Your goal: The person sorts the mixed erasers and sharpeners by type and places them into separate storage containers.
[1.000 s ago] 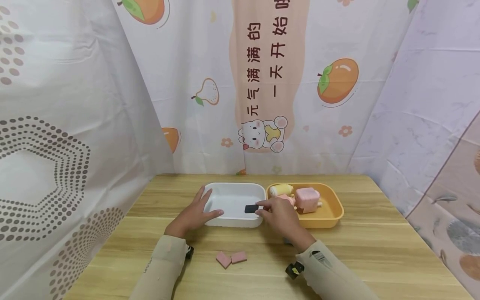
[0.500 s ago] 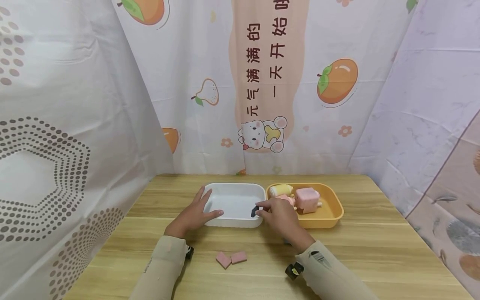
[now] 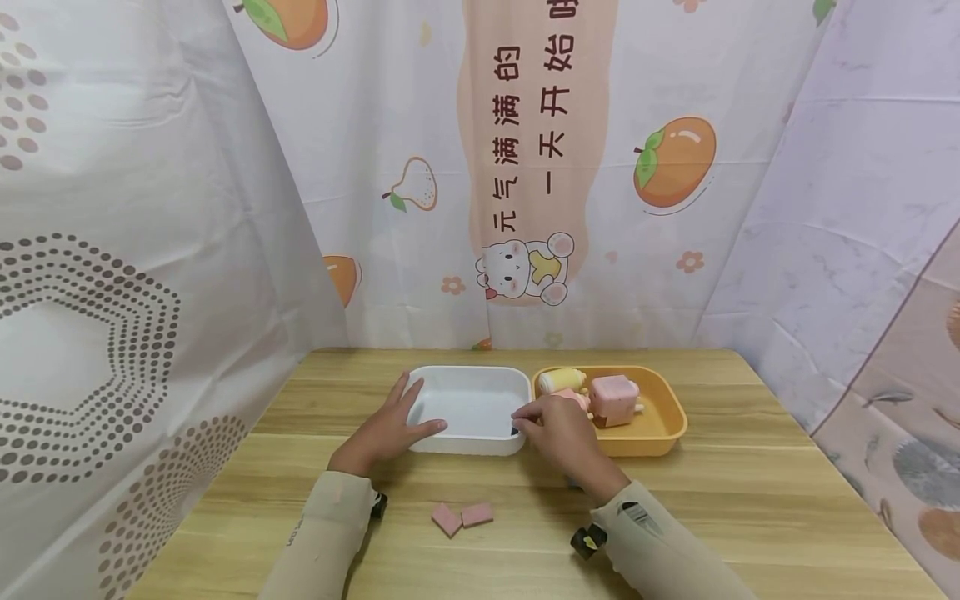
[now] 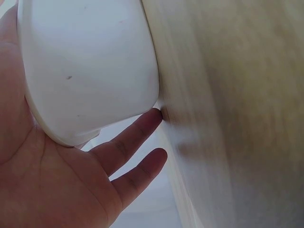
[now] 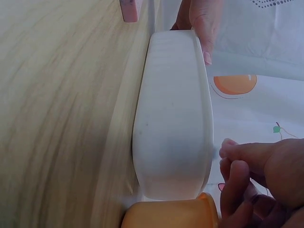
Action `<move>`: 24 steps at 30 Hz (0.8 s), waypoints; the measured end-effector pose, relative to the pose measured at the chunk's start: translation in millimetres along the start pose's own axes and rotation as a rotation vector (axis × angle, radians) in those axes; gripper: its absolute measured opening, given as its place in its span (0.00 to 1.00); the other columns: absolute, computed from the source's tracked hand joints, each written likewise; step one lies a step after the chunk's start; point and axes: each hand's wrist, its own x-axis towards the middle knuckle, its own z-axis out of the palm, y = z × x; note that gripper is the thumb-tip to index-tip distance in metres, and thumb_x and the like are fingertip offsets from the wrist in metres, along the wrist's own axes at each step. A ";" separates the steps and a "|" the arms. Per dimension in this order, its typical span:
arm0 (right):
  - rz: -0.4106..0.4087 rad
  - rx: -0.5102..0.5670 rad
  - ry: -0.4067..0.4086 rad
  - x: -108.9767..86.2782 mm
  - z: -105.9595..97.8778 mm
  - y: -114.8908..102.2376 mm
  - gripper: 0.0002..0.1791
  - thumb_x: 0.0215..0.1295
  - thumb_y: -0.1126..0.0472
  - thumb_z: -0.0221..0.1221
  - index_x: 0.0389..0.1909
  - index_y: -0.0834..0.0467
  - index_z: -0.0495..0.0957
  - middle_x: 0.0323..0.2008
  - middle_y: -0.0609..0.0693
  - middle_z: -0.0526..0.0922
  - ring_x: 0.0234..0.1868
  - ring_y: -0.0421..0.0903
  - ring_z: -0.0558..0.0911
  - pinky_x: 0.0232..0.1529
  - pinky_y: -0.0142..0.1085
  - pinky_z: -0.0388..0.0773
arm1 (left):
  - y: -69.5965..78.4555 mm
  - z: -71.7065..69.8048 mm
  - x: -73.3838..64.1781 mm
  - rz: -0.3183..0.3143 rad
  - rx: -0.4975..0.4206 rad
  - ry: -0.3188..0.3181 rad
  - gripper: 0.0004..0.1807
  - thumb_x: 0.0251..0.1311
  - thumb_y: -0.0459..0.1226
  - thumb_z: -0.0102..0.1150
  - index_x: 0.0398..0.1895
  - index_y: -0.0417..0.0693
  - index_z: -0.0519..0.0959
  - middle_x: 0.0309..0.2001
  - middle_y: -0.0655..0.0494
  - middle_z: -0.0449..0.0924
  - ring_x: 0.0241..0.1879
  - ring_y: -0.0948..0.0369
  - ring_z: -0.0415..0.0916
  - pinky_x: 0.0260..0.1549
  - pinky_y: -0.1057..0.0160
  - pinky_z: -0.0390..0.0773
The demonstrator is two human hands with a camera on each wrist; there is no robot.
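Note:
A white plastic box (image 3: 465, 445) stands on the table. My left hand (image 3: 381, 433) rests against its left end, fingers spread; the left wrist view has the palm along the box wall (image 4: 90, 66). Over the right front corner my right hand (image 3: 564, 435) hovers, thumb and index fingertips close together. Only a sliver of a small dark block (image 3: 514, 431) shows below them, inside the corner. In the right wrist view the fingers (image 5: 254, 154) are loosely curled above the rim, with no block visible between them. The box wall hides its inside there.
A yellow-orange tray (image 3: 652, 447) adjoins the box on the right, holding a yellow bottle-shaped toy (image 3: 561, 381) and a pink block-shaped toy (image 3: 613, 398), among others. Two flat pink blocks (image 3: 477, 515) lie in front. Something bluish (image 3: 573, 482) shows beside the right forearm. A printed curtain hangs behind.
The dark block, first level at my right fingertips, has tilted and dropped lower into the box's right corner, and is now mostly hidden. Both hands stay in place.

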 end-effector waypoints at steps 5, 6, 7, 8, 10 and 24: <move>-0.019 -0.010 0.015 -0.8 -1.0 -0.8 0.03 0.63 0.56 0.73 0.36 0.49 0.93 0.33 0.39 0.88 0.30 0.36 0.77 0.29 0.31 0.75 | 0.0 0.1 0.1 0.002 -0.001 0.001 0.60 0.60 0.73 0.56 0.86 0.56 0.45 0.85 0.48 0.28 0.81 0.40 0.48 0.70 0.32 0.62; -0.022 -0.011 0.017 -0.9 -1.4 -1.0 0.03 0.63 0.56 0.73 0.35 0.48 0.93 0.33 0.39 0.88 0.30 0.36 0.77 0.29 0.31 0.75 | 0.0 0.1 0.1 0.001 -0.003 0.000 0.60 0.60 0.73 0.56 0.86 0.56 0.45 0.85 0.48 0.28 0.81 0.40 0.48 0.70 0.32 0.62; -0.025 -0.011 0.017 -1.1 -1.7 -1.2 0.03 0.63 0.56 0.73 0.35 0.48 0.93 0.33 0.39 0.88 0.31 0.36 0.77 0.29 0.31 0.76 | 0.1 0.0 0.2 -0.001 -0.007 -0.002 0.60 0.59 0.73 0.57 0.86 0.56 0.45 0.85 0.48 0.28 0.81 0.40 0.47 0.70 0.32 0.62; -0.027 -0.010 0.018 -1.1 -1.9 -1.4 0.03 0.63 0.56 0.73 0.35 0.49 0.93 0.33 0.39 0.88 0.31 0.36 0.77 0.29 0.31 0.76 | 0.1 -0.1 0.3 -0.002 -0.010 -0.004 0.60 0.59 0.73 0.57 0.86 0.56 0.45 0.85 0.48 0.28 0.81 0.40 0.47 0.71 0.32 0.61; -0.028 -0.007 0.017 -1.0 -2.1 -1.3 0.03 0.63 0.56 0.73 0.35 0.49 0.93 0.33 0.40 0.88 0.31 0.35 0.77 0.29 0.30 0.76 | 0.2 -0.3 0.6 -0.007 -0.014 -0.006 0.60 0.59 0.73 0.57 0.86 0.56 0.45 0.85 0.49 0.27 0.82 0.40 0.46 0.71 0.32 0.61; -0.017 0.004 -0.022 -1.0 -4.3 -4.2 0.03 0.63 0.55 0.73 0.35 0.48 0.93 0.31 0.37 0.87 0.30 0.37 0.77 0.27 0.30 0.76 | 2.8 -2.2 -0.6 0.003 -0.013 0.005 0.59 0.62 0.71 0.57 0.85 0.52 0.46 0.85 0.46 0.29 0.81 0.39 0.47 0.71 0.32 0.61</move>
